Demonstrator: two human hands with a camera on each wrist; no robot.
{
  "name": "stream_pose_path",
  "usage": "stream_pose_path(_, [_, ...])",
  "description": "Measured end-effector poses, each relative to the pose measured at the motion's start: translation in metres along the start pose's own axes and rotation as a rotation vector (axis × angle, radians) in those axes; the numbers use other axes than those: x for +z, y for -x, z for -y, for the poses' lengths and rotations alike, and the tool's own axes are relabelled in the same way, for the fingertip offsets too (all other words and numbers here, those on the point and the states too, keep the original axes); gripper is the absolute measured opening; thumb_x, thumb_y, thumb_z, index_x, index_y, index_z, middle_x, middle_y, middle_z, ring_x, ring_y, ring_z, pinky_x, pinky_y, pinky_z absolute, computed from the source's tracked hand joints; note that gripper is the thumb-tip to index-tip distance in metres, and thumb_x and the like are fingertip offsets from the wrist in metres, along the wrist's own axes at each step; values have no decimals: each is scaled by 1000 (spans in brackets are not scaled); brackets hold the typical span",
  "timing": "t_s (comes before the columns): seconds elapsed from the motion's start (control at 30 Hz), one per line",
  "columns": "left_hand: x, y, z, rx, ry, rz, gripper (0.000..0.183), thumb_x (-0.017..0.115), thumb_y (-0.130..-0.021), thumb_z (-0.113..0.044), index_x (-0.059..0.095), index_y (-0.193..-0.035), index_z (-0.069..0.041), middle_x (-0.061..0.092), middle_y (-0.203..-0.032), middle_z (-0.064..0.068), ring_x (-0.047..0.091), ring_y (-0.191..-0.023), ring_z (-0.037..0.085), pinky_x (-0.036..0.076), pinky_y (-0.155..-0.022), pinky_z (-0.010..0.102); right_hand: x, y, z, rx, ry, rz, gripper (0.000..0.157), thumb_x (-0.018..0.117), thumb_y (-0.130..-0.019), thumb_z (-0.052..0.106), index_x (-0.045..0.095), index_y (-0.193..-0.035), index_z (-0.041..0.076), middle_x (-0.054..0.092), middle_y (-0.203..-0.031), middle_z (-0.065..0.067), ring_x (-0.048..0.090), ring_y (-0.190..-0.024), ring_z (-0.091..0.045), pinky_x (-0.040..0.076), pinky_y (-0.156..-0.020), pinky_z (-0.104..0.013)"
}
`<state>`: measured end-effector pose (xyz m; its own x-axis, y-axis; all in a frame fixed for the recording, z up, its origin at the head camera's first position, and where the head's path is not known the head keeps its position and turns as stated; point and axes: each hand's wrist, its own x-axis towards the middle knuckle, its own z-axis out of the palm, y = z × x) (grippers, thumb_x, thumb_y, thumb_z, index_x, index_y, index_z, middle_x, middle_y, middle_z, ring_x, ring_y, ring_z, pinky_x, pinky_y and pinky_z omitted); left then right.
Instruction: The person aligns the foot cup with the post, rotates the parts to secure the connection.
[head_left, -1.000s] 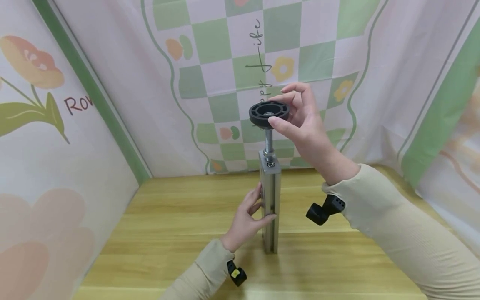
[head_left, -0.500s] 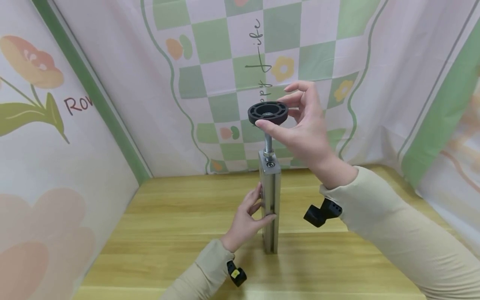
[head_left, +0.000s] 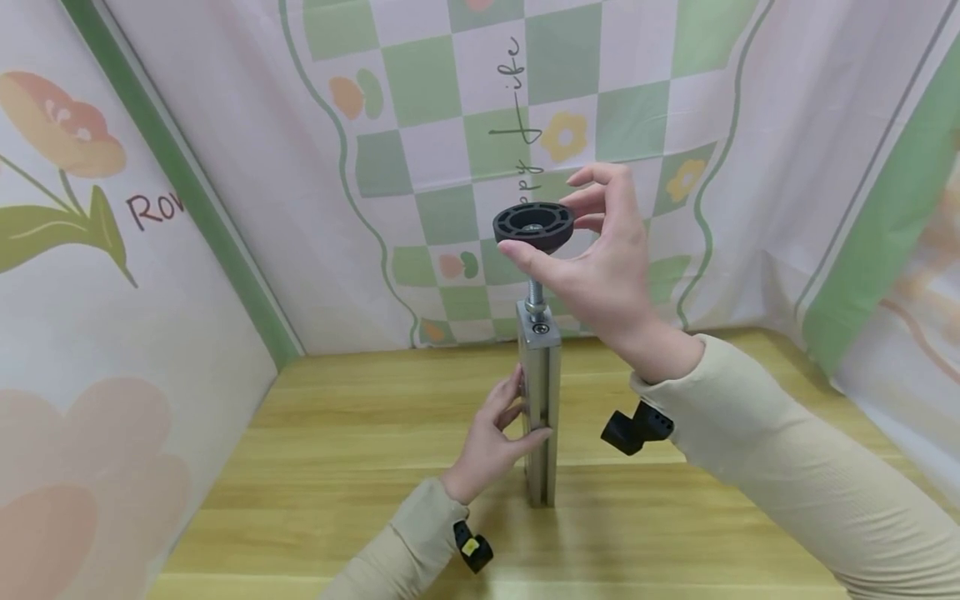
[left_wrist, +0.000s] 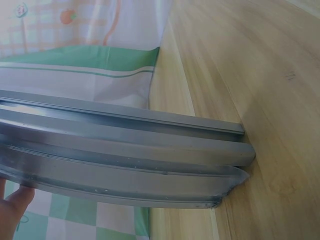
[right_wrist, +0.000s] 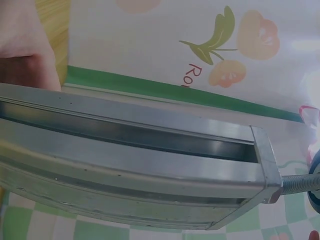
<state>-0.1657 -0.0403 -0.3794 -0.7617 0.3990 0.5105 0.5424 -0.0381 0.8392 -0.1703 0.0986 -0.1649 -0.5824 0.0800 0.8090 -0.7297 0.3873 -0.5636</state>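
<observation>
An aluminium profile (head_left: 541, 408) stands upright on the wooden table, with a metal end plate (head_left: 540, 331) on top. From that plate rises a threaded rod (head_left: 535, 292), with a nut low on it. The rod carries a round black leveling foot (head_left: 534, 223). My left hand (head_left: 491, 442) grips the profile below its middle, thumb on the near face and fingers on the far left side. My right hand (head_left: 607, 258) holds the leveling foot by its rim, thumb at the front and fingertips at the right rear. In the left wrist view the profile's lower end (left_wrist: 235, 175) meets the table.
The wooden table (head_left: 337, 433) spreads around the profile. Behind it hangs a green-and-white checked cloth (head_left: 438, 158), and a flower-printed cloth (head_left: 90, 275) closes the left side. A black wrist camera (head_left: 637, 427) is strapped at the right sleeve, another (head_left: 474, 547) at the left.
My right hand has moved slightly left and its thumb has swept leftward along the front of the leveling foot's rim. My left hand and the profile stay in place.
</observation>
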Motion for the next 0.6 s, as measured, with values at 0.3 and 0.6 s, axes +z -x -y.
stream_pose_path(0.3, [1,0,1,18,-4,-1,89,68,-82,7,18,-152,-18,35,-143,19,38,-131,20,43,-105,35,-2,1,-9,37,-209,-10,47,74,-73,4,45,-109,8,50,-94,10,50,-92,-11,43,-86,-24])
stream_pose_path(0.6, [0,1,1,29,-3,-5,90,67,-83,7,17,-151,-23,35,-142,20,38,-131,22,44,-104,35,-2,-9,-26,248,-709,257,33,51,-87,14,41,-118,12,51,-108,-6,54,-96,-14,44,-89,-23])
